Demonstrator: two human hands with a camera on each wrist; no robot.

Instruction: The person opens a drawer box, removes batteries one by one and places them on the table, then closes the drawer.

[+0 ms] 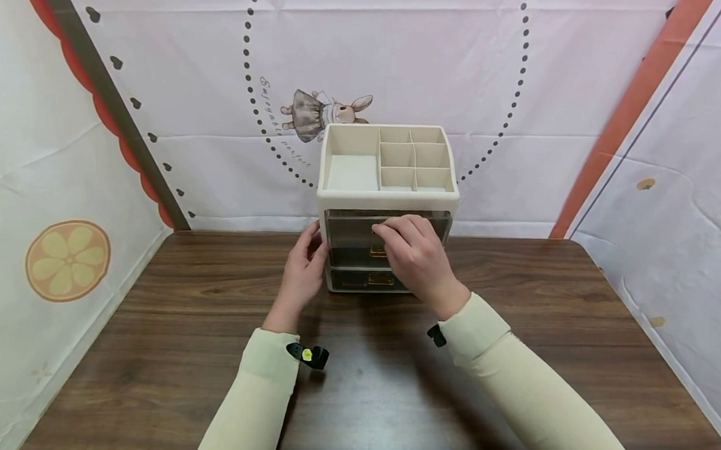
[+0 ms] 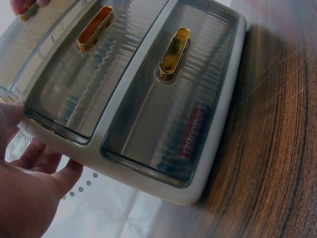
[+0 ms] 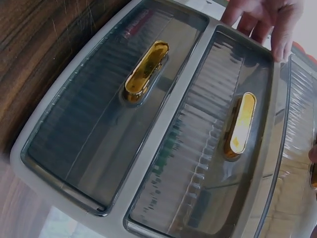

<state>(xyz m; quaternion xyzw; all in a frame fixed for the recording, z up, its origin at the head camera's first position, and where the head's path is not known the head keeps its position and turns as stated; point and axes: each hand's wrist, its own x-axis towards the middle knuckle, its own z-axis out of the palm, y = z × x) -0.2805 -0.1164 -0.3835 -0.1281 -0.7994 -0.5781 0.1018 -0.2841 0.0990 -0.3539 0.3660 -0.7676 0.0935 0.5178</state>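
While the left hand (image 1: 304, 272), fingers loosely spread, steadies the cabinet (image 1: 390, 198) on the table (image 1: 188, 329), the right hand (image 1: 420, 256) pinches the handle (image 2: 28, 11) of the top drawer (image 3: 297, 94). Sliding that drawer, partly out, seems in hand; the next move likely calls for straight, even pulling.

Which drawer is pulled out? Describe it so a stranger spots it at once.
On the brown wood-grain table, find the cream organizer with open compartments on top. Go to its clear-fronted top drawer, just under those compartments, where the right hand pinches its handle. Unlike the closed middle drawer and bottom drawer, it juts forward.
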